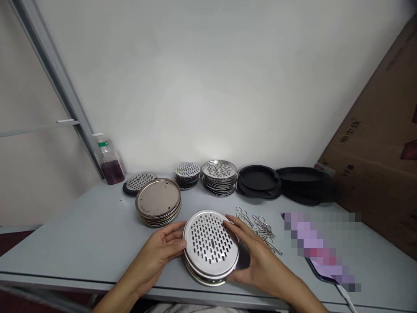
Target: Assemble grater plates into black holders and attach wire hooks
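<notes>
A round, silvery perforated metal plate lies on top of another round metal plate near the table's front edge. My left hand grips the perforated plate's left rim, thumb on top and fingers along its side. At the opposite rim, my right hand is curved round it, fingertips on the upper right edge and thumb low at the side. Just beyond the right hand lies a pile of metal hooks with ring ends. Left of the plates stands a stack of plain metal discs.
Along the wall sit a perforated disc on a black base, a stack of small perforated discs, a taller stack of perforated plates and black round trays. A bottle of dark liquid stands left. A cardboard box rises right.
</notes>
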A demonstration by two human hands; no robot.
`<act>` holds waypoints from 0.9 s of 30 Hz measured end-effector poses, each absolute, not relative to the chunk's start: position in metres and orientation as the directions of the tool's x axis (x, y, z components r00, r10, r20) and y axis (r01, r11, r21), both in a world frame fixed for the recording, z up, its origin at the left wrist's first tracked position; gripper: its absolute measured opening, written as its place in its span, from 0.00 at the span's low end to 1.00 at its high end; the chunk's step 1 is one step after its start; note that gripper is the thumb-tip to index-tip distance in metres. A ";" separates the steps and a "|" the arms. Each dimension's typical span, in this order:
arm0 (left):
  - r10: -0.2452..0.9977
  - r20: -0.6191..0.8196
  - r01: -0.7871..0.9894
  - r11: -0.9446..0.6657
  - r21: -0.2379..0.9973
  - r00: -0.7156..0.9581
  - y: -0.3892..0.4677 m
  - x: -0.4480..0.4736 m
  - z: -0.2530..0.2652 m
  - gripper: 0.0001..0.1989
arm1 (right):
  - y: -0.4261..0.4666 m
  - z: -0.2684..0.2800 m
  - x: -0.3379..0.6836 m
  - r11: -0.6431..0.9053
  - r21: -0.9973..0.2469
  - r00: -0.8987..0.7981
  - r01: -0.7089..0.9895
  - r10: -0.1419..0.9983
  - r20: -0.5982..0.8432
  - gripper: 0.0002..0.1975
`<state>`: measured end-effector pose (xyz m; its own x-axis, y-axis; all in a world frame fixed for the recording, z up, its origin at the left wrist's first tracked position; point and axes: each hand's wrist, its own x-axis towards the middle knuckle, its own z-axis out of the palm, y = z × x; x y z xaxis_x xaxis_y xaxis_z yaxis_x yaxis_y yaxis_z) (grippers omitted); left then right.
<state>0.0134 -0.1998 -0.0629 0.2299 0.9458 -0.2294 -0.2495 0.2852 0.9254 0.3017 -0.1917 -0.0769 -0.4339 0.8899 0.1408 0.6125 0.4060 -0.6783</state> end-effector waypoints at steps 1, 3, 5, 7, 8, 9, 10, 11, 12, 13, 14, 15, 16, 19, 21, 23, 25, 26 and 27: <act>0.948 -0.212 -0.203 0.261 0.944 0.236 -0.200 0.012 -0.062 0.32 | -0.192 -0.077 0.301 0.404 -0.678 -0.432 0.614 0.891 0.139 0.52; 0.954 -0.177 -0.075 0.201 0.977 0.243 -0.200 0.011 -0.061 0.36 | -0.191 -0.078 0.301 0.407 -0.680 -0.435 0.610 0.889 0.142 0.51; 0.959 -0.146 0.102 0.124 0.987 0.242 -0.200 0.010 -0.061 0.39 | -0.191 -0.077 0.300 0.409 -0.682 -0.438 0.607 0.888 0.142 0.52; 0.964 -0.116 0.279 0.046 0.959 0.238 -0.200 0.010 -0.060 0.41 | -0.191 -0.077 0.300 0.402 -0.686 -0.441 0.606 0.888 0.130 0.53; 0.966 -0.106 0.351 0.016 0.936 0.237 -0.200 0.010 -0.060 0.41 | -0.191 -0.077 0.300 0.397 -0.688 -0.445 0.607 0.888 0.119 0.54; 0.966 -0.099 0.409 -0.008 0.912 0.239 -0.200 0.010 -0.060 0.40 | -0.191 -0.077 0.300 0.393 -0.689 -0.451 0.609 0.886 0.107 0.55; 0.966 -0.091 0.453 -0.029 0.891 0.241 -0.200 0.010 -0.059 0.40 | -0.190 -0.077 0.300 0.391 -0.690 -0.458 0.609 0.884 0.096 0.56; 0.966 -0.082 0.486 -0.049 0.873 0.244 -0.200 0.009 -0.059 0.40 | -0.190 -0.077 0.300 0.390 -0.689 -0.465 0.610 0.881 0.087 0.57; 0.965 -0.074 0.511 -0.067 0.857 0.252 -0.200 0.009 -0.059 0.41 | -0.189 -0.077 0.300 0.391 -0.688 -0.471 0.612 0.878 0.080 0.58; 0.963 -0.067 0.529 -0.085 0.844 0.261 -0.199 0.008 -0.059 0.41 | -0.189 -0.078 0.300 0.393 -0.686 -0.476 0.613 0.876 0.076 0.58; 0.960 -0.060 0.543 -0.101 0.834 0.272 -0.199 0.006 -0.059 0.42 | -0.189 -0.079 0.300 0.395 -0.684 -0.480 0.614 0.874 0.074 0.58; 0.958 -0.054 0.552 -0.116 0.825 0.282 -0.199 0.005 -0.059 0.44 | -0.189 -0.079 0.300 0.396 -0.682 -0.482 0.614 0.873 0.073 0.58; 0.956 -0.043 0.559 -0.133 0.818 0.289 -0.200 0.004 -0.060 0.45 | -0.189 -0.080 0.300 0.397 -0.681 -0.484 0.615 0.872 0.072 0.58; 0.954 -0.001 0.569 -0.178 0.802 0.300 -0.201 0.000 -0.061 0.47 | -0.189 -0.082 0.299 0.400 -0.677 -0.488 0.618 0.870 0.069 0.55; 0.951 0.016 0.568 -0.198 0.799 0.309 -0.201 -0.001 -0.061 0.46 | -0.189 -0.083 0.298 0.402 -0.676 -0.488 0.617 0.870 0.071 0.54; 0.948 0.026 0.563 -0.210 0.799 0.318 -0.201 -0.003 -0.062 0.45 | -0.189 -0.083 0.297 0.404 -0.678 -0.486 0.614 0.871 0.079 0.54; 0.945 0.036 0.562 -0.223 0.797 0.324 -0.201 -0.005 -0.063 0.44 | -0.189 -0.083 0.295 0.405 -0.681 -0.485 0.610 0.871 0.084 0.54; 0.945 0.040 0.564 -0.227 0.794 0.325 -0.200 -0.005 -0.063 0.44 | -0.189 -0.082 0.295 0.406 -0.682 -0.486 0.609 0.870 0.084 0.54; 0.944 0.041 0.569 -0.231 0.789 0.327 -0.200 -0.006 -0.063 0.44 | -0.189 -0.081 0.294 0.407 -0.682 -0.488 0.608 0.869 0.083 0.54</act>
<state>-0.0062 -0.1996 -0.0626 0.3266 0.9443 0.0412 0.5687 -0.2311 0.7894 0.2941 -0.1895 -0.0815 -0.4883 0.8688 0.0827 0.6083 0.4067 -0.6816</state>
